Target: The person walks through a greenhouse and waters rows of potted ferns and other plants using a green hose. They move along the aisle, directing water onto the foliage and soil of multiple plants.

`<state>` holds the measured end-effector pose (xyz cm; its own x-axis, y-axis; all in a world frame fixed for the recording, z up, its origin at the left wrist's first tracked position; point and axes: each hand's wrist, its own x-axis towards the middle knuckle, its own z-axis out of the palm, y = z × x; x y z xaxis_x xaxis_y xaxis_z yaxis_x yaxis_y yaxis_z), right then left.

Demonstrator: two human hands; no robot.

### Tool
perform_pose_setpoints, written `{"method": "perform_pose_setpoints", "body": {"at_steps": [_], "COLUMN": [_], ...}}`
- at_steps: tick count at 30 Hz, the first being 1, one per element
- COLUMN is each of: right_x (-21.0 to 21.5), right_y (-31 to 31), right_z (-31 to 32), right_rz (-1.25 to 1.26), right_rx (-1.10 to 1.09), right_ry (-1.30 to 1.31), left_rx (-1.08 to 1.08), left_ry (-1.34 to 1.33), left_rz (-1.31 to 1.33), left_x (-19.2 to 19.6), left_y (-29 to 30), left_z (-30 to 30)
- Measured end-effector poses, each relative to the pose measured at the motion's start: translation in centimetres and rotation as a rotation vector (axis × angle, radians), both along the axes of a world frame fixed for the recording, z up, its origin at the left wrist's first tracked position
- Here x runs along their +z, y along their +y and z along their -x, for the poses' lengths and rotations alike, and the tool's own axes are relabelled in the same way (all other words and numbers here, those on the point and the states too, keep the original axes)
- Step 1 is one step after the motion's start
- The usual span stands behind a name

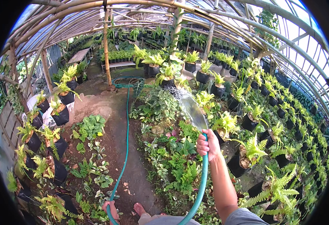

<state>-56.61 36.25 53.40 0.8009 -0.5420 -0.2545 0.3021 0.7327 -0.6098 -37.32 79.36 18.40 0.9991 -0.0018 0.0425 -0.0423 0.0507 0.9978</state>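
My right hand [208, 143] is closed around the end of a green garden hose [203, 176], held out in front of me at chest height. From that end a fan of water [191, 108] sprays forward and a little left, toward a potted fern [168, 75] and the leafy plants below it. Low at the lower edge, my left hand [111, 209] is wrapped round a trailing length of the same hose. Between the two hands the hose loops down out of the picture. Its far part runs along the path to loose coils [128, 82] by a bamboo post.
A dirt path [140, 165] leads ahead, my bare foot [139, 209] on it. Ferns in black bags [61, 114] line the left, and rows of more bags [248, 123] fill the right. A bamboo post [107, 48] stands beside the path under an arched bamboo roof.
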Motion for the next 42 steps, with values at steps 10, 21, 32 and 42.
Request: {"method": "perform_pose_setpoints", "body": {"at_steps": [10, 21, 32, 42], "right_x": [-0.4, -0.8, -0.7, -0.2], "right_y": [-0.1, 0.2, 0.4, 0.7], "right_z": [0.1, -0.2, -0.7, -0.9], "right_rz": [-0.011, -0.007, 0.004, -0.003], "right_rx": [0.02, 0.029, 0.048, 0.056], "right_ry": [-0.023, -0.009, 0.01, 0.005], "left_rx": [-0.002, 0.016, -0.02, 0.022], "left_ry": [0.063, 0.061, 0.091, 0.081], "left_rz": [-0.005, -0.018, -0.009, -0.058], "left_x": [0.9, 0.3, 0.5, 0.3], "left_y": [-0.2, 0.2, 0.6, 0.6], "left_z": [0.4, 0.1, 0.2, 0.3]}}
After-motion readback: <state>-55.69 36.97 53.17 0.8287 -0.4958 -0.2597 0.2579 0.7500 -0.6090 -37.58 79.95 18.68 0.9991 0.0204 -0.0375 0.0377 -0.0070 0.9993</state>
